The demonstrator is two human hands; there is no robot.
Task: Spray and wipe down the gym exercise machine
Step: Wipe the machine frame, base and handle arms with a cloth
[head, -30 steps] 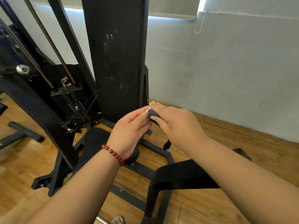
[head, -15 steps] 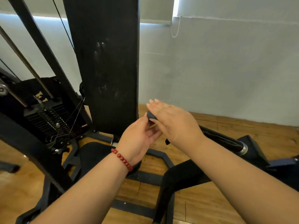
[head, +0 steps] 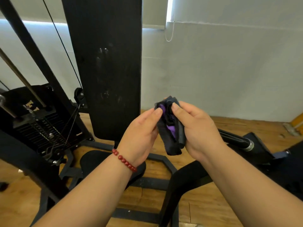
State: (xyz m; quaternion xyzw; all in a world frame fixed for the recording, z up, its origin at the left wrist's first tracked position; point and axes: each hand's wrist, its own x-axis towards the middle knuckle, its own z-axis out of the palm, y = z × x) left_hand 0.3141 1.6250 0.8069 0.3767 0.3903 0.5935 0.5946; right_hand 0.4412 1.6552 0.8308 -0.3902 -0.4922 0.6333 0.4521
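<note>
A folded dark cloth [head: 170, 141] with purple showing in its folds is held upright between both hands in front of me. My left hand [head: 139, 133], with a red bead bracelet on the wrist, pinches its left edge. My right hand [head: 198, 130] grips its right side, thumb pressed on the top. Behind the hands stands the black back pad [head: 106, 68] of the gym machine, smudged with marks. No spray bottle is in view.
The weight stack [head: 42, 126] with cables and guide rods sits at the left. A black seat [head: 98, 161] and the steel base frame [head: 157, 182] lie on the wooden floor below. A black roller bar [head: 234, 140] lies at right. A pale wall is behind.
The view has swung right and down a little. My hands have turned the cloth upright and spread its folds, so the purple inside now shows.
</note>
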